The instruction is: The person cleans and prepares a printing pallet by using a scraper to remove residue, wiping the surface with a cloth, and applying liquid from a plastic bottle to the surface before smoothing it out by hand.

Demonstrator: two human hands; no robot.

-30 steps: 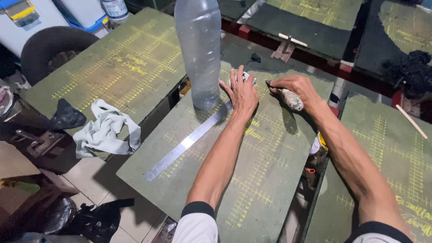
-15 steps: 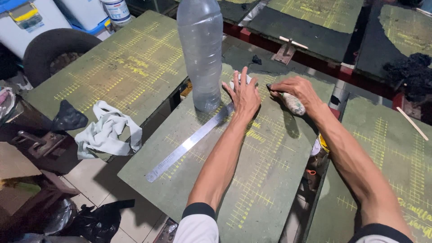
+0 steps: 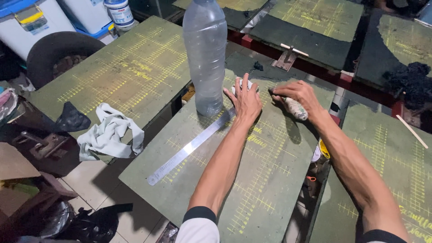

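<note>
My left hand lies flat with fingers spread on a green board marked with yellow grid lines. Its palm rests by the far end of a long metal ruler, and its fingertips cover a small white thing. My right hand is closed around a small grey-white stick-like object whose dark tip touches the board just right of the left fingers. A tall clear plastic bottle stands upright on the board, directly left of my left hand.
A white rag hangs off the edge of the neighbouring green board on the left. More green boards lie behind and to the right. A dark tyre, tubs and clutter sit at far left; tiled floor shows below.
Both hands stay almost in place; the right hand's dark tip has shifted slightly along the board near the left fingers.
</note>
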